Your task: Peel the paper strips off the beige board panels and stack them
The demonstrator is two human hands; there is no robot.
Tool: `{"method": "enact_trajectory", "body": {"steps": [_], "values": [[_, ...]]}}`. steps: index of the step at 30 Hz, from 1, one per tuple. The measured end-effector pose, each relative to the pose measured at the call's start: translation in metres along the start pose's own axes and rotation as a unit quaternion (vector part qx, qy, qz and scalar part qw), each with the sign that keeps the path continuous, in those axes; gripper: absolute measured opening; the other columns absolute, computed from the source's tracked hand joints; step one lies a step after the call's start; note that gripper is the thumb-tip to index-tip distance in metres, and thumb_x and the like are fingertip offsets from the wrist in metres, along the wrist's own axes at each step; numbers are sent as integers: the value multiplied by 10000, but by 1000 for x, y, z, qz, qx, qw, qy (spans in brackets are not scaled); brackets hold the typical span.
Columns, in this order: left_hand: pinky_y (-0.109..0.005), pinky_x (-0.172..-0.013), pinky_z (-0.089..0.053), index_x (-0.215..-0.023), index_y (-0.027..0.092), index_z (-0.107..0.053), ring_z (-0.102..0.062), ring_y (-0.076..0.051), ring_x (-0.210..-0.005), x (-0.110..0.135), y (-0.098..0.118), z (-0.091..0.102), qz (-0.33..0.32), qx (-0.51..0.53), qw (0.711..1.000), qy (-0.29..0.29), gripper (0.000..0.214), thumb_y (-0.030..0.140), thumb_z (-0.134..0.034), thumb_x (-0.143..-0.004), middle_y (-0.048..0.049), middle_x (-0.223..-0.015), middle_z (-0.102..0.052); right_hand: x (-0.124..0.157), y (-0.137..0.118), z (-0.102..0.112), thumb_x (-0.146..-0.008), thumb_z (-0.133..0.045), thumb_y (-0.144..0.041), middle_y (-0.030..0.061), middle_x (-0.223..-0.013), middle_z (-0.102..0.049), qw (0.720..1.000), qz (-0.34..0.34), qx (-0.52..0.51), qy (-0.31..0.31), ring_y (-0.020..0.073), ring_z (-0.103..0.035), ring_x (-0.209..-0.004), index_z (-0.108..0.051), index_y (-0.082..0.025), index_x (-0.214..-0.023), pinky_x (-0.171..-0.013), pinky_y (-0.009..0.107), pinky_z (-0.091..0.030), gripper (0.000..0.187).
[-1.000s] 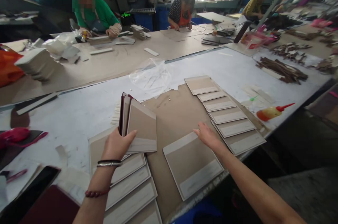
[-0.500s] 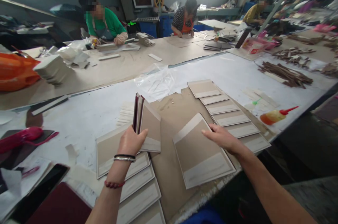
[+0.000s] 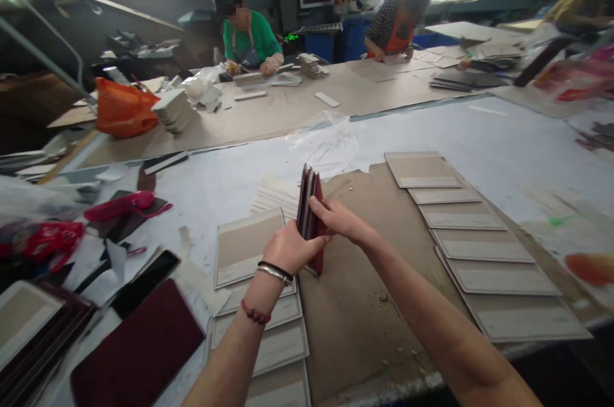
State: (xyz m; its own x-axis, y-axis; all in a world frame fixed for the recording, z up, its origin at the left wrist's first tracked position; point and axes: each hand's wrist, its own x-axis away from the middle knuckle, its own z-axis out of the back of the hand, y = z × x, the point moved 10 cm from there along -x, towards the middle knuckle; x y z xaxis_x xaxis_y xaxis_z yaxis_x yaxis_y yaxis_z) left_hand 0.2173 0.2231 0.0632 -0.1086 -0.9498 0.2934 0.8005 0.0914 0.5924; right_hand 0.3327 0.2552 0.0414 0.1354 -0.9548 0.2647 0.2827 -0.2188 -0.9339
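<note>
I had left grip and right grip clamped on the maroon panel stack, upright mid-frame, likely for even edges; panels at frame right overlapped, probably leaving pale strips exposed.

On the table, left panels and right panels run toward the near edge; a phone lies farther left, film near the far edge.

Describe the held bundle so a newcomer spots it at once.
On the white-covered table, find the brown sheet. Over its left part, the left hand and right hand hold the bundle: dark red and upright, unlike the beige panels lying flat.
</note>
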Motion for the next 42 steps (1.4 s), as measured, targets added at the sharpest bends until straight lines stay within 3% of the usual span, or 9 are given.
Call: {"method": "enact_trajectory", "body": {"steps": [4, 7, 10, 13, 18, 22, 27, 34, 42], "values": [[-318, -660, -458, -850, 141, -624, -622, -286, -799, -3, -6, 5, 26, 12, 999, 27, 298, 346, -623, -634, -124, -785, -669, 4, 44, 15, -831, -361, -573, 41, -677, -589, 999, -51, 14, -5, 135, -574, -610, -528, -146, -732, -522, 219, -462, 468], [-344, -675, -463, -748, 130, -632, -612, -287, -773, -11, -27, 15, 45, 128, 989, 51, 229, 281, -649, -577, -104, -707, -656, 13, 93, 30, -819, -393, -457, 29, -638, -566, 993, -75, 87, 32, 127, -561, -581, -483, -163, -664, -520, 219, -443, 344], [-334, -661, -487, -727, 116, -638, -618, -269, -760, -15, -63, 22, 69, 290, 954, 35, 247, 282, -673, -547, -93, -728, -665, 29, 138, 17, -797, -382, -415, 21, -590, -552, 986, -92, 138, -3, 128, -542, -544, -465, -175, -631, -507, 228, -426, 303], [-323, -671, -519, -839, 94, -636, -635, -241, -776, -5, -98, 32, 89, 397, 914, 12, 334, 351, -627, -626, -108, -828, -678, 42, 161, -12, -778, -401, -382, 8, -548, -534, 983, -110, 133, -62, 121, -512, -498, -466, -176, -619, -473, 221, -403, 268], [-314, -702, -542, -851, 115, -636, -649, -214, -763, 26, -147, 61, 132, 612, 778, 61, 255, 255, -659, -640, -72, -802, -687, 21, 142, -55, -819, -362, -324, 41, -720, -595, 985, -128, 95, -67, 105, -567, -571, -491, -157, -735, -499, 191, -436, 227], [-298, -707, -554, -881, 130, -637, -650, -200, -778, 46, -179, 82, 129, 664, 727, 122, 208, 187, -621, -682, -56, -828, -692, -18, 112, -87, -892, -217, -332, 75, -923, -624, 985, -105, 129, -57, 116, -613, -754, -492, -151, -905, -619, 204, -480, 329], [-250, -578, -566, -917, 151, -645, -655, -179, -689, 83, -233, 86, 188, 703, 647, 229, 237, 133, -628, -681, -36, -780, -692, -47, 100, -123, -844, -420, -283, 151, -961, -618, 954, -102, 280, -30, 242, -577, -953, -562, -122, -853, -783, 323, -447, 215], [-266, -477, -560, -937, 190, -657, -648, -182, -594, 142, -301, 95, 232, 683, 611, 326, 285, 117, -643, -662, -21, -762, -694, -50, 91, -134, -714, -615, -462, 226, -1174, -472, 887, -142, 436, 62, 341, -459, -1096, -449, -83, -1170, -847, 414, -397, 616], [-299, -538, -576, -1068, 199, -608, -653, -194, -592, 181, -340, 78, 272, 675, 599, 335, 409, 69, -601, -680, -28, -776, -697, -68, 87, -128, -670, -636, -486, 193, -1163, -475, 853, -173, 483, 91, 339, -437, -1107, -492, -122, -1122, -858, 419, -381, 598]]}}
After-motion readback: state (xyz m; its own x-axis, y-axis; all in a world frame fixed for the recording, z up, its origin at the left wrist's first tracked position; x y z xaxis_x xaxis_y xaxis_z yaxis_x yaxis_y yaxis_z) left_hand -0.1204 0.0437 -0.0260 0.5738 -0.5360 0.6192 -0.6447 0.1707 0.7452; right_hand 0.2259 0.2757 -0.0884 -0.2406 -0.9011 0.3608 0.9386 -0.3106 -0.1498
